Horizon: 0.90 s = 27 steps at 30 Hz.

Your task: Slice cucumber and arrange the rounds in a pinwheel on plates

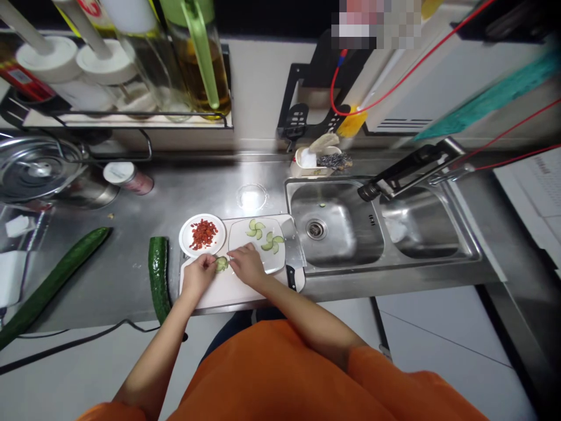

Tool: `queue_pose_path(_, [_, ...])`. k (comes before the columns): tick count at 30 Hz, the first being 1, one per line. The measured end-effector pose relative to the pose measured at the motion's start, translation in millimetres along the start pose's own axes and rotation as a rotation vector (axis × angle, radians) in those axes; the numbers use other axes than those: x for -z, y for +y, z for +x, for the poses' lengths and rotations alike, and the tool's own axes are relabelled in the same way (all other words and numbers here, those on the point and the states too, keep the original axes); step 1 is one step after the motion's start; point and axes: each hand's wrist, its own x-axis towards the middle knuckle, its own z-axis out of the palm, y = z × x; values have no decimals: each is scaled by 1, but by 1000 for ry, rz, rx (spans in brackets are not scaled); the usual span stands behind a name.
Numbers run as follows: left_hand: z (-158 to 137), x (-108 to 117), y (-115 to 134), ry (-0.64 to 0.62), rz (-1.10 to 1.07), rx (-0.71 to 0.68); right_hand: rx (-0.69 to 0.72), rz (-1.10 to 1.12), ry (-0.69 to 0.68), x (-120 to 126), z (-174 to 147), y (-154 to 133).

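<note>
On the white cutting board point(236, 292) lies a small pile of cucumber slices point(221, 264). My left hand point(200, 275) is at its left side, fingers pinched together against the slices. From the right, my right hand point(248, 264) reaches over the near edge of a square white plate point(278, 260), thumb and forefinger apart beside the pile. Cucumber slices are laid in two pinwheel shapes on that plate, one of them a flower-like group point(272, 242). A round white plate point(186, 240) with chopped red pieces point(204, 234) stands behind my left hand. A knife point(291, 277) rests at the board's right end.
A cut cucumber point(158, 275) and a long whole cucumber point(56, 280) lie left of the board. Farther back are a lidded pot point(87, 187) and a small canister point(128, 177). The double sink point(337, 228) with its black faucet point(394, 172) is at right.
</note>
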Motion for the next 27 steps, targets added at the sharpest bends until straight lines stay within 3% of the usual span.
queue_pose_path(3, [-4, 1, -1, 59, 103, -63, -3, -22, -2, -1, -2, 0])
queue_pose_path(6, [-9, 3, -3, 86, 62, -46, -8, -19, 6, 2, -4, 0])
queue_pose_path(11, [-14, 10, 0, -2, -168, -44, 57, 81, 11, 6, -1, -5])
queue_pose_path(16, [-18, 6, 25, -103, -377, -40, 60, 132, -2, 15, -3, -4])
queue_pose_path(19, [-19, -2, 41, -213, -555, 82, 21, 120, 22, 27, -14, 3])
queue_pose_path(24, [-17, -16, 56, -515, -804, 449, 43, 134, 97, 48, -37, 17])
queue_pose_path(27, [-11, -24, 61, -609, -834, 518, 58, 90, 128, 52, -49, 23])
